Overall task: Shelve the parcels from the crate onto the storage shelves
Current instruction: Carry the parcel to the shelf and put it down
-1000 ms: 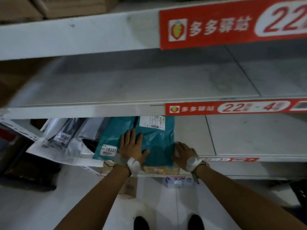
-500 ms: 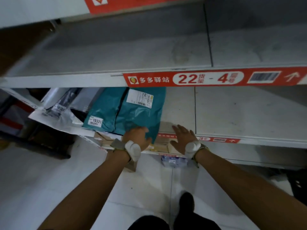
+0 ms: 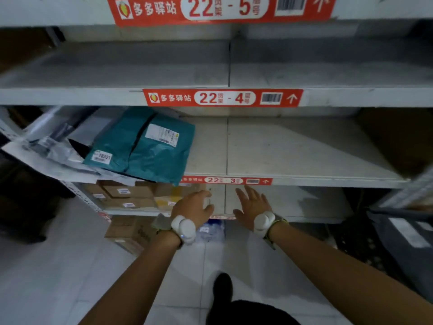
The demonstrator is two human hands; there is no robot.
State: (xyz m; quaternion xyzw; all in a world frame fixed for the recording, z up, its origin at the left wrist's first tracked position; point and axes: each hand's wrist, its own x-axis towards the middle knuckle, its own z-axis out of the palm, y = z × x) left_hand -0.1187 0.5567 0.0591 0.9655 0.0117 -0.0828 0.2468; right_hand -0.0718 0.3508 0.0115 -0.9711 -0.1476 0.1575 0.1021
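Found teal parcel (image 3: 150, 146) lying left on shelf (image 3: 293, 156) 22-3, near corner overhanging the lip; saw left hand (image 3: 192, 208) and right hand (image 3: 250, 205) just below, each grip released, empty; judged overhang and slick film liable to let it slide off if brushed.

shelf label (image 3: 222, 97) 22-4, parcel sticker (image 3: 101, 157) 10331

Your left hand (image 3: 192, 208) hides its own fingertips; the grey mailers (image 3: 46, 146) blur toward the left edge; what may be the crate (image 3: 398, 240) is cut off at right.
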